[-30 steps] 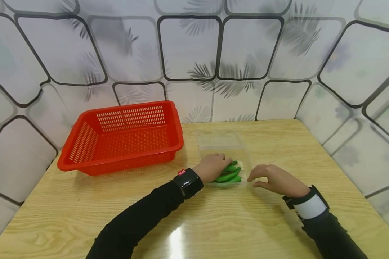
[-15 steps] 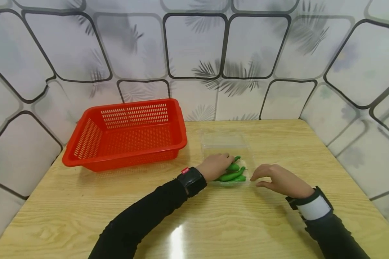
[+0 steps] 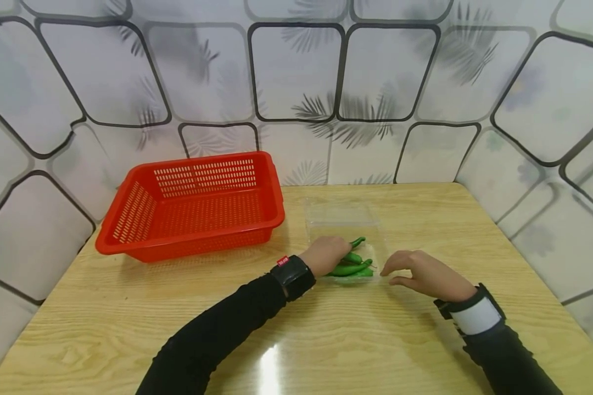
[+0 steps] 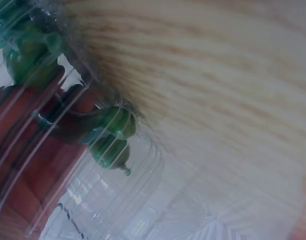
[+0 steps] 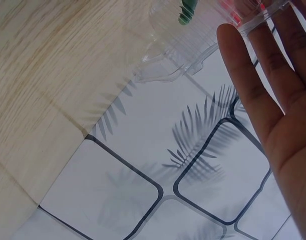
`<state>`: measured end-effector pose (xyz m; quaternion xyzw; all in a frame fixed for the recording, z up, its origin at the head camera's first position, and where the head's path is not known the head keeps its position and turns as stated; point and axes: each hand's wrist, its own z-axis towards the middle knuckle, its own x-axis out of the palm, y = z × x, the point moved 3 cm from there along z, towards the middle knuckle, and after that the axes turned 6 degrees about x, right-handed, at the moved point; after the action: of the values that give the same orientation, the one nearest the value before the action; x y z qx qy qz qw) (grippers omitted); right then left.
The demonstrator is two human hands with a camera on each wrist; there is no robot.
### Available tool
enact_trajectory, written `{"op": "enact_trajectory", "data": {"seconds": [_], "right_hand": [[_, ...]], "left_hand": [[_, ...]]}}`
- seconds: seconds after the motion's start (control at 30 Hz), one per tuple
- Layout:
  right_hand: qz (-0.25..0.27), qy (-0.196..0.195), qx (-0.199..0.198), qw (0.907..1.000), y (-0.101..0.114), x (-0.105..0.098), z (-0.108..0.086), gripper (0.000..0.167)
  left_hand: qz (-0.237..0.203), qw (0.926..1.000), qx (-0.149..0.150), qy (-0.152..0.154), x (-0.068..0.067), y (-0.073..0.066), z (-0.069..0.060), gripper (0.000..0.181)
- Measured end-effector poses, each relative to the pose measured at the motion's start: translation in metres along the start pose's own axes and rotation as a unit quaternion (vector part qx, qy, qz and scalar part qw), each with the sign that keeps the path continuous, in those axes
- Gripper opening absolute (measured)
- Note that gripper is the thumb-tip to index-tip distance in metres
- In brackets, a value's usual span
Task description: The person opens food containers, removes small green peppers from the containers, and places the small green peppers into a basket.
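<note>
My left hand [image 3: 326,255] reaches into a clear plastic container [image 3: 343,214], its fingers curled round a green pepper [image 3: 358,241] whose end sticks out past them. Several more green peppers [image 3: 352,269] lie in the container beside and below that hand. Through the clear wall, the left wrist view shows the hand [image 4: 37,150] among green peppers [image 4: 110,150]. My right hand [image 3: 427,274] hovers at the container's right edge, fingers loosely bent and holding nothing. In the right wrist view, that hand's fingers [image 5: 248,80] stand by the container's rim [image 5: 160,79].
A red perforated basket [image 3: 197,241] stands on the wooden table [image 3: 365,334] to the left of the container. Behind the table rises a patterned wall [image 3: 296,71], with more of it at both sides.
The left fingers have drawn back and curled inside the container, and the pepper near their tips shows more. The right hand stays beside the container. The head view has shifted slightly.
</note>
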<state>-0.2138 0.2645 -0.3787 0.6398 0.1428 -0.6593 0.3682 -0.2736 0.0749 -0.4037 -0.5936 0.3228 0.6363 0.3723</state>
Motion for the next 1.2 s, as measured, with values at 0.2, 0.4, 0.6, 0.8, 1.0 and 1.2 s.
{"op": "enact_trajectory", "data": {"seconds": [0.2,0.4,0.6,0.8,1.0,1.2], "right_hand": [[-0.001,0.002,0.005,1.0,0.0,-0.001,0.001,0.02],[-0.001,0.002,0.004,1.0,0.001,-0.002,0.001,0.019],[-0.003,0.002,0.006,1.0,0.001,-0.002,0.001,0.019],[0.004,0.004,0.006,1.0,0.002,-0.004,-0.001,0.018],[0.007,0.006,0.014,0.9999,0.002,-0.003,-0.002,0.018],[0.003,0.0,0.007,1.0,0.002,-0.002,-0.001,0.019]], "left_hand": [[0.004,0.9999,-0.011,0.011,-0.001,0.001,0.002,0.014],[0.003,0.9997,-0.025,-0.001,-0.004,0.0,0.004,0.012],[-0.002,0.9993,-0.028,-0.024,-0.02,-0.001,0.003,0.011],[-0.001,0.9989,-0.037,-0.028,-0.055,0.002,-0.006,0.014],[-0.036,0.9984,-0.028,-0.032,-0.101,0.011,-0.026,0.019],[-0.045,0.9973,-0.02,-0.055,-0.146,0.039,-0.047,0.019]]}}
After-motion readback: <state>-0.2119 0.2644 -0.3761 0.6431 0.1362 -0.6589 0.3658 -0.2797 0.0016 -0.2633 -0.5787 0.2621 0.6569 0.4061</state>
